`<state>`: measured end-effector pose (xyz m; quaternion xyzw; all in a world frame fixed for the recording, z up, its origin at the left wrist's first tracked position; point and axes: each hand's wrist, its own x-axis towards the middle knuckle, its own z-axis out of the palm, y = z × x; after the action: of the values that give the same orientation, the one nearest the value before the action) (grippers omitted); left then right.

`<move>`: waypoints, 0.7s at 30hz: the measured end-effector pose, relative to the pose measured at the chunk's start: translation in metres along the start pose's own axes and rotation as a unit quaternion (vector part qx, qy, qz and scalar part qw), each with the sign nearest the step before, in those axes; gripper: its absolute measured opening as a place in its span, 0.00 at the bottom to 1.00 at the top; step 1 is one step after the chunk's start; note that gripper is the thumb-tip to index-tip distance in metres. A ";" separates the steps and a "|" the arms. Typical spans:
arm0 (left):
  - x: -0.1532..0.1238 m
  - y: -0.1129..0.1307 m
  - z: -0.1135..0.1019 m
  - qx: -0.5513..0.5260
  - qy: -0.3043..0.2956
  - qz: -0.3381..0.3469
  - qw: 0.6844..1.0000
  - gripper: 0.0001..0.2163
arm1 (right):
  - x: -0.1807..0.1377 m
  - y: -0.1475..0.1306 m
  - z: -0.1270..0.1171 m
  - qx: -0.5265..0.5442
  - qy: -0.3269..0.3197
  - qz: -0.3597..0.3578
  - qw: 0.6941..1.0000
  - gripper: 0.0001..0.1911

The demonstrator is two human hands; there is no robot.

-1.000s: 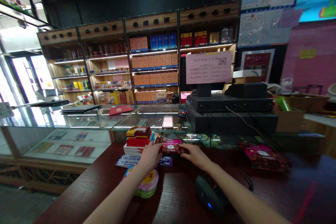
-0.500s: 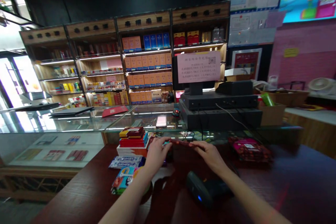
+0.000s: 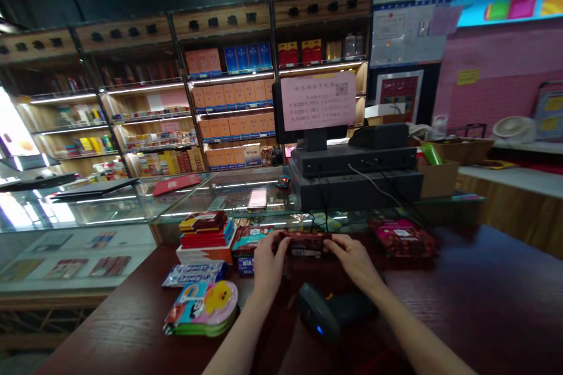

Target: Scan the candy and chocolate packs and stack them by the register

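Observation:
My left hand (image 3: pixel 269 262) and my right hand (image 3: pixel 353 256) are closed on the two ends of a dark brown snack packet (image 3: pixel 307 239). A narrow face with a pale label shows on the packet, which is held over the counter. Below it lies a black barcode scanner (image 3: pixel 320 310) with a blue light on. Just left of my left hand is a teal and brown packet (image 3: pixel 253 237) on top of a purple one. Farther right sits a brown and magenta packet pile (image 3: pixel 401 238), apart from my right hand.
Stacked red and yellow packs (image 3: pixel 206 228), blue-white wrapped packs (image 3: pixel 193 273) and colourful cartoon packs (image 3: pixel 203 307) occupy the left of the dark wooden counter (image 3: pixel 118 328). A black cash register (image 3: pixel 352 181) stands behind, beside a glass display case (image 3: pixel 185 205).
The view has shifted, so the scene sits farther left. Between my hands the snack packet has tilted, showing more of its labelled face. More of the teal packet is visible.

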<state>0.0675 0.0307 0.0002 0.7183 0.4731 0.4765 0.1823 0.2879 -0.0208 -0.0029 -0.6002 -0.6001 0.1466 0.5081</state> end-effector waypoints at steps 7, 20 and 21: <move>-0.010 -0.012 0.004 0.089 -0.069 0.155 0.982 0.40 | 0.005 -0.003 -0.009 0.018 -0.009 0.060 0.998 0.21; -0.009 -0.007 -0.017 0.211 -0.113 0.275 0.931 0.45 | -0.001 -0.008 -0.010 0.087 -0.036 0.084 0.992 0.23; -0.009 -0.007 -0.018 0.210 -0.118 0.281 0.929 0.45 | -0.002 -0.007 -0.009 0.094 -0.041 0.086 0.991 0.23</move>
<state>0.0474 0.0229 -0.0002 0.8945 0.3166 0.3100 -0.0594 0.2910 -0.0277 0.0059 -0.5926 -0.5505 0.2697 0.5226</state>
